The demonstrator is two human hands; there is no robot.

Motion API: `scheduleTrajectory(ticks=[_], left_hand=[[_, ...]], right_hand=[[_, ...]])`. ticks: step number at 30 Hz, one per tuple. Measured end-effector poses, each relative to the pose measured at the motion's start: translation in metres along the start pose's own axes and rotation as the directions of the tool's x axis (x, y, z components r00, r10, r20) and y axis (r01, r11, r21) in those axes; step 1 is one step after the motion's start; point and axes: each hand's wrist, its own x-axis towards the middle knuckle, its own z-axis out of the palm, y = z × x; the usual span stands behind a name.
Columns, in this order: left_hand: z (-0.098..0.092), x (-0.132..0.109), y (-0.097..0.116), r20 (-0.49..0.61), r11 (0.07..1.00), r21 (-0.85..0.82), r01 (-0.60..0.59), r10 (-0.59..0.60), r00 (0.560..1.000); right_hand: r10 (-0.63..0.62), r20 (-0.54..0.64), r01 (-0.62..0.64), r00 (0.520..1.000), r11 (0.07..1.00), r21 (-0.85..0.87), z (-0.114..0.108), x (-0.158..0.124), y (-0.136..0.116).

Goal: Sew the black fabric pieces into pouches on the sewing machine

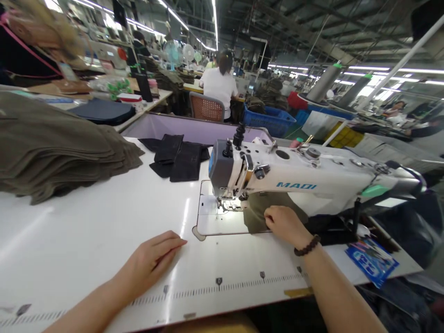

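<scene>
My left hand (152, 259) lies flat on the white table (104, 231), fingers stretched out and together, holding nothing. My right hand (282, 224), with a dark bead bracelet at the wrist, rests on an olive fabric piece (255, 215) under the arm of the white sewing machine (294, 178). Its fingers curl over the fabric's edge just right of the needle area (227, 206).
A stack of olive fabric (58, 148) sits at the left. Dark fabric pieces (176, 159) lie behind the machine. A blue packet (373, 261) lies at the table's right edge. A person in white (219, 85) sits ahead; blue crates (268, 120) stand beyond.
</scene>
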Motion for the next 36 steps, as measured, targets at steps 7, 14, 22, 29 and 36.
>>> scheduleTrajectory(ticks=[7,14,22,29,36], left_hand=[[0.002,0.001,-0.004,0.011,0.997,0.068,-0.028,0.027,1.000],[0.003,0.000,-0.007,0.031,0.995,0.095,-0.023,0.020,0.999],[0.003,0.001,-0.005,0.025,0.995,0.094,-0.012,0.010,1.000],[0.005,0.002,-0.006,0.019,0.994,0.108,-0.029,0.027,0.999],[0.005,0.004,0.008,0.007,0.956,0.253,-0.151,0.155,0.988]], right_hand=[[-0.024,0.087,0.005,0.996,0.979,0.206,-0.009,0.012,0.021],[-0.047,0.277,-0.078,0.960,0.903,0.423,-0.003,0.026,0.042],[0.037,0.281,-0.224,0.959,0.708,0.670,0.001,0.027,0.056],[0.102,0.064,-0.106,0.993,0.493,0.863,-0.021,0.002,0.063],[-0.148,-0.025,0.109,0.989,0.594,0.797,-0.033,-0.080,-0.009]])
